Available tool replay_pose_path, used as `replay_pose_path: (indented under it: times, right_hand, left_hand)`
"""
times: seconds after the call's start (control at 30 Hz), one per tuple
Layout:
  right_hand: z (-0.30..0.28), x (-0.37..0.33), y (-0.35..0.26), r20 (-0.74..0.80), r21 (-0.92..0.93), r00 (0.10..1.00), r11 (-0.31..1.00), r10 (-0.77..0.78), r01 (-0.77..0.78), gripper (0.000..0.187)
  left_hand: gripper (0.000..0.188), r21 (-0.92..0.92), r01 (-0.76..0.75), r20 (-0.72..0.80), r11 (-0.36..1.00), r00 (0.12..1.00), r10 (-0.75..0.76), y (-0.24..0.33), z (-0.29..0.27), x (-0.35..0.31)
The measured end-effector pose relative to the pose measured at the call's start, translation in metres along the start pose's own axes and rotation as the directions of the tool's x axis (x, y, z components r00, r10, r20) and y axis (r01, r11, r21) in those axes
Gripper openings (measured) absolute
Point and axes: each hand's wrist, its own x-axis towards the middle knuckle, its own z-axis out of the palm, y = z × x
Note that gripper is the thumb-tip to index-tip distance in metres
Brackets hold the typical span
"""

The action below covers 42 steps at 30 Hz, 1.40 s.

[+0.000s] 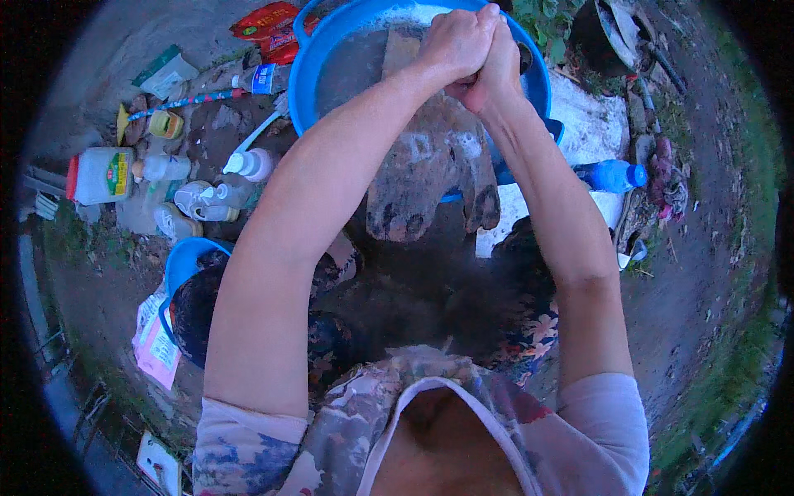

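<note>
Both my arms reach forward over a large blue basin (308,91) of cloudy water with white suds. Above its right half, my left hand (455,45) and my right hand (501,73) are closed tightly against each other, fingers pressed together. Something small and dark shows at the lower side of the hands, but I cannot make out what they hold. Below them a worn wooden board (426,169), like a washboard, slants out of the basin over its near rim, its notched end toward me.
At the left stand a clear jug with a red lid (99,175), a pair of pale shoes (198,202), several bottles and a white-handled brush (258,132). A smaller blue bucket (194,248) is beside my left leg. At the right lies a blue bottle (612,176) on a white sheet (591,120).
</note>
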Motion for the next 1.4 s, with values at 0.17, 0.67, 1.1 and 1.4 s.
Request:
replay_pose_path:
  times: [0.17,0.67,1.1,1.4]
  right_hand:
    - [-0.010,0.002,-0.001,-0.006,-0.073,1.000,0.997,0.011,-0.011,0.044]
    - [-0.073,-0.017,-0.040,0.295,-0.278,0.945,0.959,0.142,-0.057,0.014]
    - [-0.061,-0.027,-0.038,0.436,0.123,0.899,0.988,0.030,-0.093,0.012]
    - [-0.078,-0.047,-0.038,0.436,-0.613,0.893,0.691,-0.109,0.384,0.027]
  left_hand:
    - [0.055,0.018,0.101,0.154,0.995,0.983,-0.102,-0.016,0.019,0.014]
    - [0.028,-0.859,0.446,0.414,0.249,0.894,-0.174,-0.008,-0.049,-0.061]
    - [0.035,-0.863,0.502,0.479,0.047,0.846,-0.235,0.013,-0.048,-0.090]
    - [0.027,-0.490,0.543,0.481,0.682,0.821,-0.308,-0.003,-0.147,-0.083]
